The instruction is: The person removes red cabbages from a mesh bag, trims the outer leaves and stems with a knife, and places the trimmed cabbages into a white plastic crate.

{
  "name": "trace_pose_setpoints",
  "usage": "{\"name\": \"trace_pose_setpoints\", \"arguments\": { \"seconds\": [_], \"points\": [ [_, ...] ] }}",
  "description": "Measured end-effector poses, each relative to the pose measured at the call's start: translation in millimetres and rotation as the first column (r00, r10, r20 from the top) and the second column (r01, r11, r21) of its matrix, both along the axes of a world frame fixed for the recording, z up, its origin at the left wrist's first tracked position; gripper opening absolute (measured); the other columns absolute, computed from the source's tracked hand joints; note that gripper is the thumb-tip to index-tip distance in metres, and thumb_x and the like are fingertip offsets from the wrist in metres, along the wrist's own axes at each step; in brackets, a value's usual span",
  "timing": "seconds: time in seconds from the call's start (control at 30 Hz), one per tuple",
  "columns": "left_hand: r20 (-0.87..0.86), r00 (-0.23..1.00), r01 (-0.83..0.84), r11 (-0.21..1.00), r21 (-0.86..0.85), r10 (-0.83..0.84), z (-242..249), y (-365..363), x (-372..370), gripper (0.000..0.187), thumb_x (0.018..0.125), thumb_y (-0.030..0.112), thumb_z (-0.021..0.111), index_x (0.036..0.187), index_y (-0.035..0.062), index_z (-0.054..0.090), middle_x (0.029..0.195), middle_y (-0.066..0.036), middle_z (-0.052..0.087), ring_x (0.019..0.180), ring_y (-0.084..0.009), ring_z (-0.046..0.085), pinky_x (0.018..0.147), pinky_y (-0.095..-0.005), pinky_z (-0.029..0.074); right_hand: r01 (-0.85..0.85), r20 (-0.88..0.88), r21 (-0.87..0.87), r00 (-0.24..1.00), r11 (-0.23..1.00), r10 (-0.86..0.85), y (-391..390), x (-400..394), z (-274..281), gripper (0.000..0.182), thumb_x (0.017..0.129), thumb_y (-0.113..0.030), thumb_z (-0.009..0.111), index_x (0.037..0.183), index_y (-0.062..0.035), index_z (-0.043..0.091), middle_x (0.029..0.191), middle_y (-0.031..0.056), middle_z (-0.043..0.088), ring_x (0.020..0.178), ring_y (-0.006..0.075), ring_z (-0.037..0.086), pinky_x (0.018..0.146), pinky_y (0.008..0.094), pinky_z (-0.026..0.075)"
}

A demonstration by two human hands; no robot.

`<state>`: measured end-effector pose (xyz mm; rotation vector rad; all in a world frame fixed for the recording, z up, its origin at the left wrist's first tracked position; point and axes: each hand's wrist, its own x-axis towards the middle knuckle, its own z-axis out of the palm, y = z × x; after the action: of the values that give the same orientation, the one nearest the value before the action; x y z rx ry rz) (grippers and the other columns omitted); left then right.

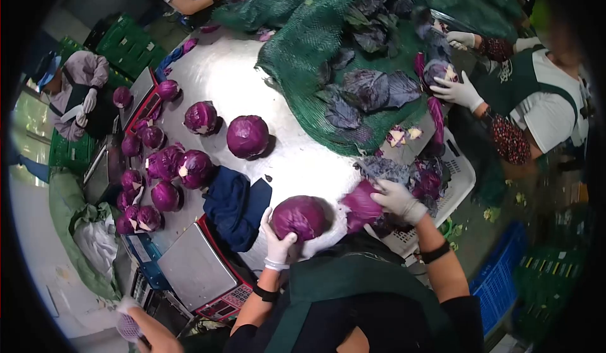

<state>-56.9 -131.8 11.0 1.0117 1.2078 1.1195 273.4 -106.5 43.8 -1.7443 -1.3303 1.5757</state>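
A large red cabbage [299,218] rests on the metal table [284,123] in front of me. My left hand [278,242], in a white glove, grips it from the left and near side, with the thumb in front. To its right, a loose purple cabbage leaf [361,206] is pinched in my gloved right hand [398,200]; the leaf stands apart from the head. Just beyond that hand, dark outer leaves [429,179] pile up in a white plastic basket [464,164] at the table's right edge.
Several trimmed cabbages [165,164] sit at the left, near a dark blue cloth [233,205] and a scale [199,268]. A green net [297,69] with leafy cabbages covers the far side. Co-workers' gloved hands [464,92] work at the right and the back.
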Motion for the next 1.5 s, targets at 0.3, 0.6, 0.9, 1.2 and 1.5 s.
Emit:
{"name": "trace_pose_setpoints", "arguments": {
  "seconds": [0.3, 0.6, 0.9, 1.2, 1.5],
  "points": [
    [0.451, 0.858, 0.28, 0.96, -0.01, -0.246, 31, 46, 5, 0.098, 0.06, 0.041, 0.08, 0.135, 0.0065, 0.026, 0.13, -0.013, 0.039, 0.12, -0.0257, 0.043, 0.102, -0.0391, 0.035, 0.018, -0.577, 0.014, 0.817, 1.0, -0.007, 34, -72, 36, 0.043, 0.079, -0.011, 0.067, 0.117, -0.0037, 0.05, 0.09, 0.0023, 0.055, 0.056, 0.0051, 0.051, 0.047, 0.018, 0.041],
    [0.667, 0.721, 0.034, 0.951, -0.307, 0.189, 23, 45, -7, 0.078, 0.073, 0.046, 0.07, 0.133, 0.013, 0.032, 0.132, -0.016, 0.038, 0.119, -0.0306, 0.046, 0.094, -0.0515, 0.044, -0.401, -0.213, 0.468, 0.813, 0.787, 0.541, 9, -68, 77, 0.01, 0.082, -0.006, 0.061, 0.09, -0.0038, 0.055, 0.071, -0.0004, 0.053, 0.055, 0.0071, 0.049, 0.051, 0.0211, 0.04],
    [0.934, 0.066, -0.424, 0.857, -0.292, 0.351, 32, 97, -146, 0.095, 0.067, 0.07, 0.059, 0.134, 0.0091, 0.032, 0.132, -0.017, 0.038, 0.115, -0.0434, 0.041, 0.085, -0.0462, 0.05, 0.412, -0.063, 0.246, 0.91, 0.877, -0.41, -10, 29, -3, 0.018, 0.081, -0.002, 0.059, 0.099, -0.0038, 0.057, 0.072, -0.0018, 0.049, 0.051, 0.0045, 0.046, 0.042, 0.0191, 0.039],
    [0.187, 0.804, -0.592, 0.791, 0.156, 0.565, 39, 126, -125, 0.056, 0.087, 0.023, 0.054, 0.135, 0.0086, 0.029, 0.125, -0.011, 0.045, 0.109, -0.0259, 0.052, 0.093, -0.0407, 0.044, 0.193, -0.032, 0.282, 0.981, 0.94, -0.192, 18, -31, -7, 0.017, 0.084, -0.004, 0.053, 0.1, -0.003, 0.06, 0.071, 0.0011, 0.054, 0.048, 0.0057, 0.05, 0.046, 0.02, 0.044],
    [-0.948, -0.013, 0.444, 0.851, 0.281, 0.319, -16, 233, 12, 0.052, 0.073, 0.03, 0.061, 0.123, 0.0245, 0.048, 0.145, -0.009, 0.024, 0.136, -0.0374, 0.012, 0.099, -0.0683, 0.012, -0.394, 0.615, 0.495, 0.789, 0.774, 0.008, 37, -64, -61, 0.043, 0.078, -0.015, 0.058, 0.12, -0.01, 0.053, 0.129, 0.0186, 0.045, 0.108, 0.035, 0.052, 0.088, 0.038, 0.045]
  ]
}}
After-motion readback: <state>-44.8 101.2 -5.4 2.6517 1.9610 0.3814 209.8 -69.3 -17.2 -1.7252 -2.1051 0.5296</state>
